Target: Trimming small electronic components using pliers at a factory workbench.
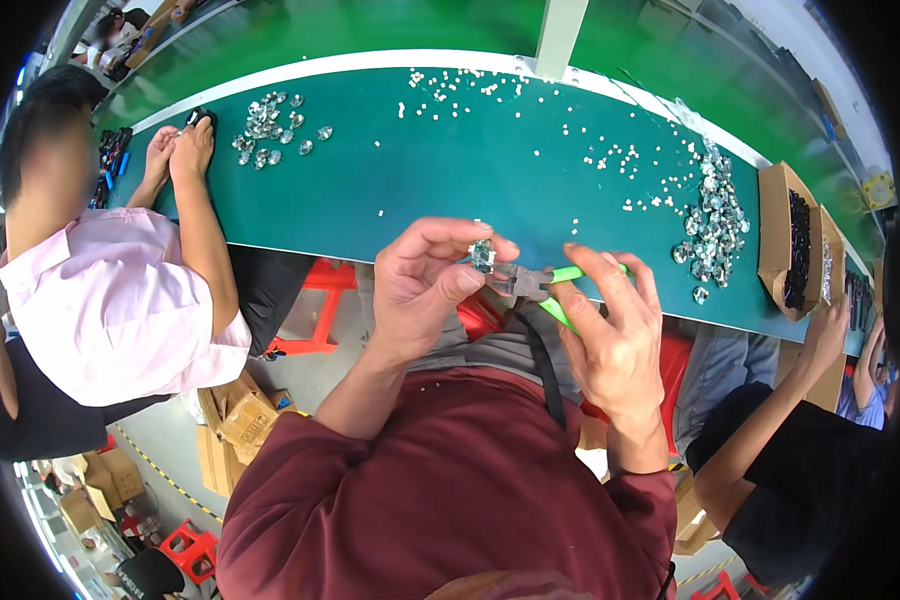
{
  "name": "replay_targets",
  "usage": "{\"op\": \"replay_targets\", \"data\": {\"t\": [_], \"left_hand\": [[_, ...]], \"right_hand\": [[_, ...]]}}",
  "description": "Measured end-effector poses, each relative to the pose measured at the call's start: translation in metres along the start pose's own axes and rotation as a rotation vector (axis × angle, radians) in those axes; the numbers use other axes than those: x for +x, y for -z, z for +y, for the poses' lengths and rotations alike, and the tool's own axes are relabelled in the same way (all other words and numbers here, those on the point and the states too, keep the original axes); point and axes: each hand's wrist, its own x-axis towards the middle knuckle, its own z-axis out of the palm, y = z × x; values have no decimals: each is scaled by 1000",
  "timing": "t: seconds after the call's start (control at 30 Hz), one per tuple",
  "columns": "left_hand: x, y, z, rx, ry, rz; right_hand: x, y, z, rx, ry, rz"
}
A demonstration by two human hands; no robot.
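Note:
Between the thumb and fingers of my left hand (425, 285) is a small round electronic part (483, 256) with a shiny, greenish face. My right hand (615, 330) grips a pair of cutting pliers (567, 292) with bright green handles. The jaws of the pliers reach the edge of the small part, close to my left fingertips; whether they bite on it cannot be made out. Both hands are raised above the near edge of the green table (450, 180). A large heap of similar shiny round parts (712, 215) lies on the table to the right.
Small white pieces (610, 160) are scattered over the table's far side. A smaller group of round parts (270, 128) lies left. At the right end stands a cardboard box (788, 235) with dark items. Co-workers sit on both sides, one in a pink shirt (130, 290).

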Motion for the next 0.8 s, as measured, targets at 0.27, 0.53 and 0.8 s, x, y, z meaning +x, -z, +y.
{"op": "replay_targets", "data": {"t": [0.27, 0.53, 0.8], "left_hand": [[-1, 3, -6, -22, 15, 0], [-2, 2, -10, 15, 4, -5], [0, 0, 0, 220, -89, -36]], "right_hand": [[1, 1, -1, 21, -18, -5], [-2, 0, -1, 118, -73, -20], [-5, -4, -1, 176, -87, -19]]}}
